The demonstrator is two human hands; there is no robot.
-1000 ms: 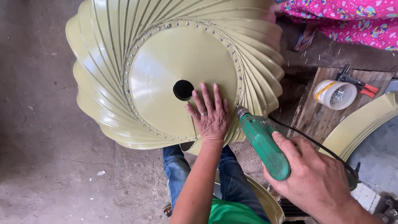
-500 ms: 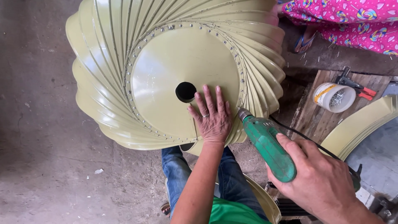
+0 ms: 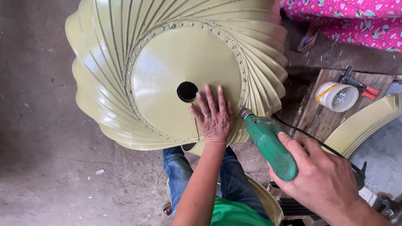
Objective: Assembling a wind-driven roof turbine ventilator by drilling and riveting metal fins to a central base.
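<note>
Seen from the head camera, the left hand (image 3: pixel 215 119) is lying flat, fingers spread, grasping nothing, on the olive disc (image 3: pixel 184 62) of a ribbed metal vent (image 3: pixel 104 83), just beside the centre hole (image 3: pixel 187 91). The right hand (image 3: pixel 324 180) is clenching its grip around a green drill (image 3: pixel 270 144), whose tip is meeting the disc's riveted rim near the left thumb. The vent is resting over the person's blue-jeaned knees (image 3: pixel 184 167) above the concrete floor (image 3: pixel 42 167). To the right, a white tub of screws (image 3: pixel 336 96) and red-handled pliers (image 3: pixel 360 86) are sitting on a wooden board (image 3: pixel 318 117).
</note>
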